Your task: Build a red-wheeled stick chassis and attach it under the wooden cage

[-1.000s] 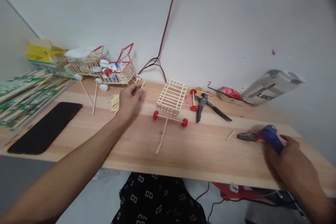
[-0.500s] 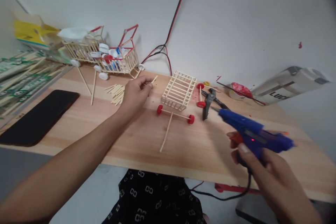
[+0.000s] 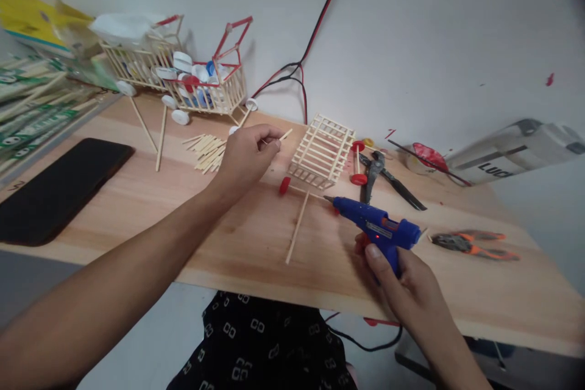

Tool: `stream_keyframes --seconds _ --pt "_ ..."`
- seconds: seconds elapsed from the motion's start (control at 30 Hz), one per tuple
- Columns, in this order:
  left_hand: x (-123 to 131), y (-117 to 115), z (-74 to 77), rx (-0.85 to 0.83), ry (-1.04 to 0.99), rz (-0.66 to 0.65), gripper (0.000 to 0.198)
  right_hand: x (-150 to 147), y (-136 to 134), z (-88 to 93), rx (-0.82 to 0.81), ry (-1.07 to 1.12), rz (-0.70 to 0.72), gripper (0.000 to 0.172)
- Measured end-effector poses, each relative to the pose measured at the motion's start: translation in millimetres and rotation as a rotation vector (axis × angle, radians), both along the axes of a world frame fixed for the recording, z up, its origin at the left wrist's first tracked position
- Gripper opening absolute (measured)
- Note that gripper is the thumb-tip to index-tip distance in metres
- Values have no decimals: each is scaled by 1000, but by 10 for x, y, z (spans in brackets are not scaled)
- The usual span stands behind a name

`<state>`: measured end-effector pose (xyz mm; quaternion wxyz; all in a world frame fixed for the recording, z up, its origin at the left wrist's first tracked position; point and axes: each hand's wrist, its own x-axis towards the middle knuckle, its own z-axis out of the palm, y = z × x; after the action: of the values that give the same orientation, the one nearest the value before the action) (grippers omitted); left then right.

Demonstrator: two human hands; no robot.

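My left hand (image 3: 249,155) is closed in a pinch on a short wooden stick (image 3: 284,134), held just above the table left of a small stick-built cart frame (image 3: 322,150). That frame rests on an axle with red wheels (image 3: 284,185). My right hand (image 3: 402,283) grips a blue glue gun (image 3: 377,226) by its handle. The gun's nozzle points left, close to the axle below the frame. A long loose stick (image 3: 297,235) lies on the wood in front of the frame.
A wooden table (image 3: 237,244) holds a finished stick cart full of bottle caps (image 3: 201,82), a pile of short sticks (image 3: 208,150), a black phone (image 3: 55,189), black pliers (image 3: 375,173), orange-handled pliers (image 3: 473,241), a red-stained lid (image 3: 423,156) and chopstick packets (image 3: 36,113).
My right hand lifted the blue glue gun from the table's right side and carried it left to the cart's axle. My left hand raised the short stick and shifted slightly right.
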<state>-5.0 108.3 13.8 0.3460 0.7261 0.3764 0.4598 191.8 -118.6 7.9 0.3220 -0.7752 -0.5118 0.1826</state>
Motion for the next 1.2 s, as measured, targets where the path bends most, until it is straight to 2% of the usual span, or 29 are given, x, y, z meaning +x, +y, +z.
stream_keyframes --seconds 0.3,0.6,1.2 --pt "-2 11 -32 -4 29 7 22 -92 -13 -11 -26 -35 -19 42" --pt "0 12 -42 -1 44 10 22 -38 -15 -129 5 -105 16 37" --pt "9 25 -58 -11 61 14 20 -32 21 -123 15 -150 28 33"
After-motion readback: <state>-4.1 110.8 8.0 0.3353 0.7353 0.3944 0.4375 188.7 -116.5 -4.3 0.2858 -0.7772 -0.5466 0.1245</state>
